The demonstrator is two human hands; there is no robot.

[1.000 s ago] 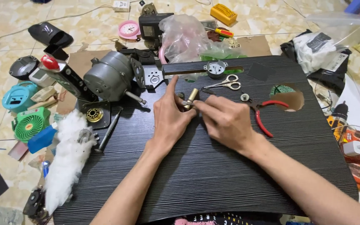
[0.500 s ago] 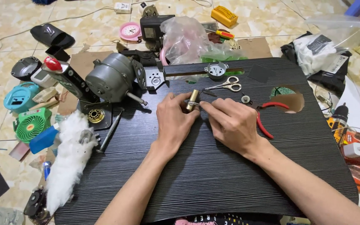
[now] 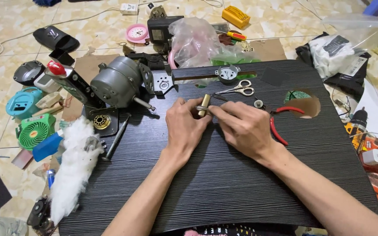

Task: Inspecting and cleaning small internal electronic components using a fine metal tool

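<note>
This looks like a home repair spot set up on a tiled floor [image 3: 88, 26], not a proper workshop. A low black board [image 3: 224, 183] serves as the bench. Along its far edge sit a grey electric motor [image 3: 117, 81], scissors [image 3: 241, 88] and red-handled pliers [image 3: 281, 124]; small fans [image 3: 33, 130] lie off its left edge.

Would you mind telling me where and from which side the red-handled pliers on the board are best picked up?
Grip the pliers by the two red handles, probably from above and from the right. The handles lie flat on the black board and curve out free toward the right, while the jaw end is tucked behind the right hand, next to the scissors.
</note>
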